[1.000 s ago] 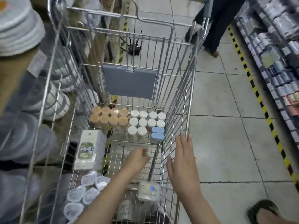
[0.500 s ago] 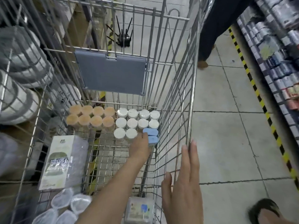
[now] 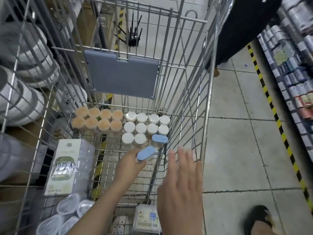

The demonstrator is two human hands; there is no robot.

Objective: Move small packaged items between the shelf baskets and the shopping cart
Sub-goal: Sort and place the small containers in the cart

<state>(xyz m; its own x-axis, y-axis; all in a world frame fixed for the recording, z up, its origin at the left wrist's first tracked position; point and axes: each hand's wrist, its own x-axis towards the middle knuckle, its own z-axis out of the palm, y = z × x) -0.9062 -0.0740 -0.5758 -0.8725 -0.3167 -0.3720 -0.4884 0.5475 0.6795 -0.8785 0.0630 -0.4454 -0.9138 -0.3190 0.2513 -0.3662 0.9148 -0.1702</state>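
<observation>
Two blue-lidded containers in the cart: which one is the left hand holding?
The nearer blue-lidded container, tilted and lifted clear of the rows, is gripped by the left hand. The other blue-lidded container stands upright beside the white-lidded jars, untouched.

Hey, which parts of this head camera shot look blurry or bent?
Head view: the right hand smears with motion blur; the left hand gripping the blue-lidded clear container is sharper; the silver wire shopping cart bars bow from wide-angle distortion; left-edge shelf goods are soft.
</observation>
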